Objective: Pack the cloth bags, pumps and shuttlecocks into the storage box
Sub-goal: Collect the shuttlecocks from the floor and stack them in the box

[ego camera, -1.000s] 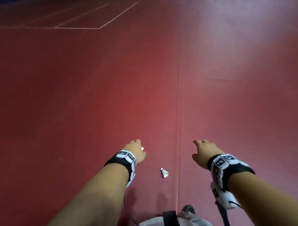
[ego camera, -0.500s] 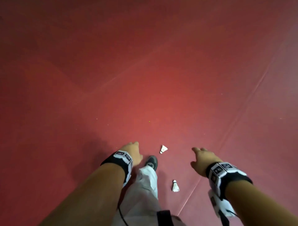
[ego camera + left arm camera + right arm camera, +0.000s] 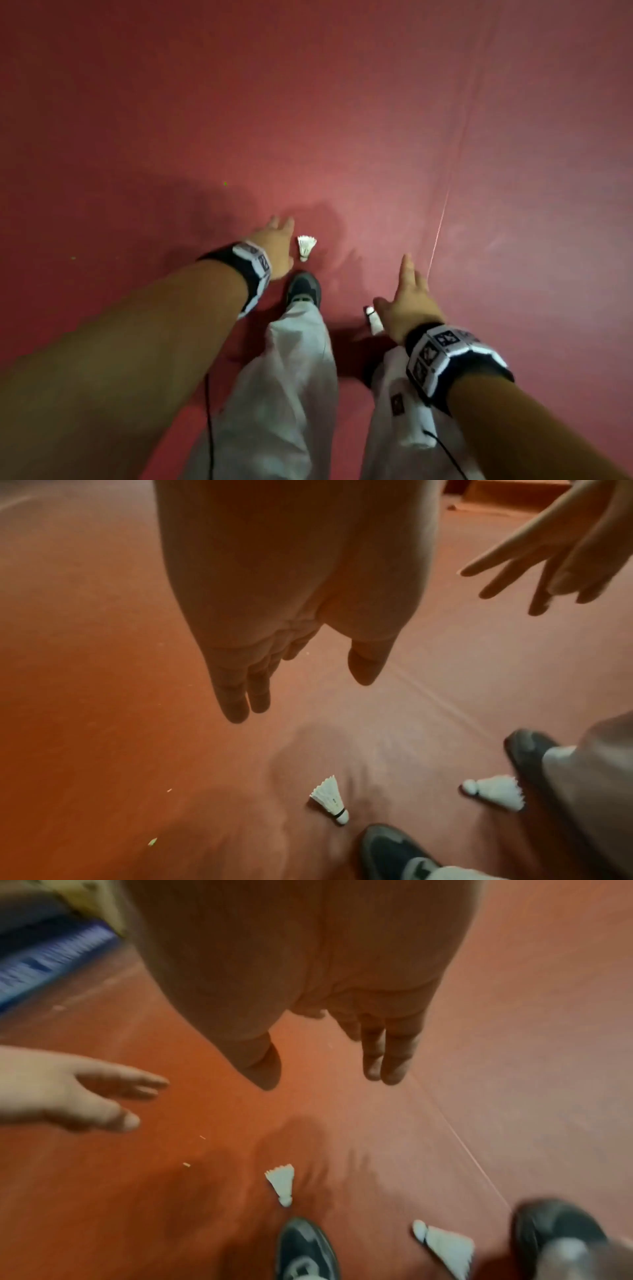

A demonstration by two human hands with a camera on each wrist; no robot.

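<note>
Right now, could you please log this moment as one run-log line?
left hand: open, empty | right hand: open, empty | two shuttlecocks: on floor | storage box: unseen

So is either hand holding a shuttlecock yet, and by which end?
Neither. The left hand and right hand are both open and empty above the red floor; the two white feather shuttlecocks lie untouched.

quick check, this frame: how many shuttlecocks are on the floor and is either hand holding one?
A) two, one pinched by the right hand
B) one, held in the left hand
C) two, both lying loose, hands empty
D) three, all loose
C: one shuttlecock lies ahead of the dark shoe, the other shuttlecock lies between the feet, and the left hand and right hand hang open above the floor.
</note>
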